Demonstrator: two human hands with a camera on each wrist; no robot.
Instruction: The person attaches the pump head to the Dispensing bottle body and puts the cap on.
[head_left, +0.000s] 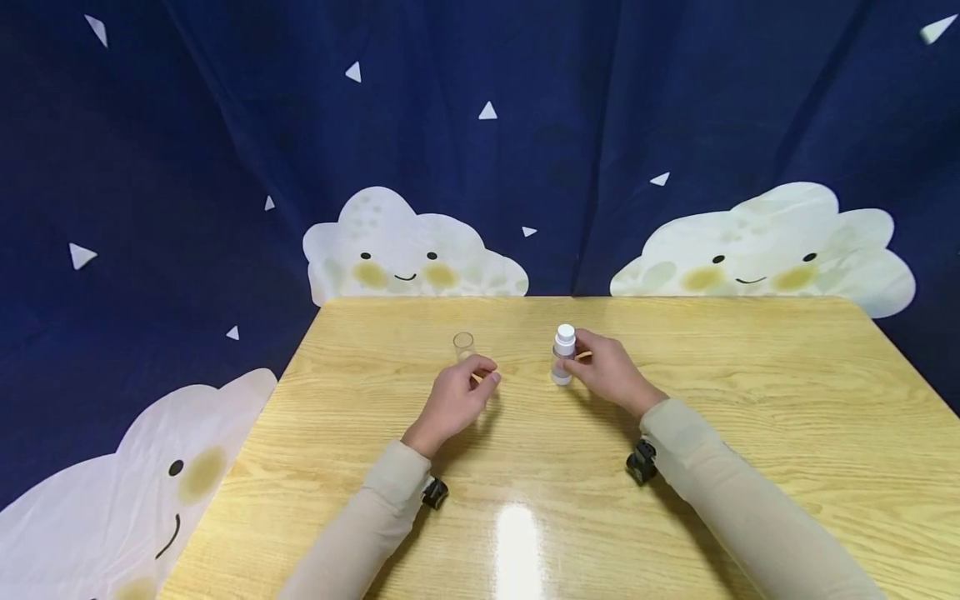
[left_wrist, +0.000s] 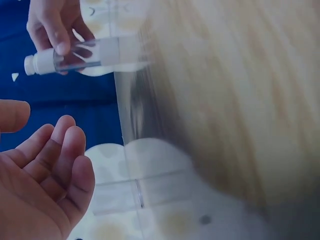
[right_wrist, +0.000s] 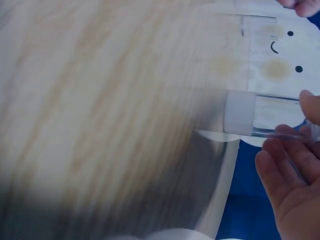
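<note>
My right hand (head_left: 613,372) grips a small clear bottle (head_left: 561,372) with a white cap (head_left: 566,334) and a white base, standing upright. The right wrist view shows the thumb on one side of the bottle (right_wrist: 241,112) and the fingers on the other. Just in front of a small clear open-topped cup (head_left: 463,340) is my left hand (head_left: 456,397), which hides the cup's lower part in the head view. Seen from the left wrist, that hand (left_wrist: 47,182) has loosely bent fingers around nothing, with the clear cup (left_wrist: 114,198) a short way beyond them.
A light wooden table (head_left: 675,350) carries both things, its far edge close behind them. A dark blue curtain (head_left: 570,133) with smiling white clouds hangs behind it and down the left side. Small black cameras (head_left: 642,461) are strapped under both wrists.
</note>
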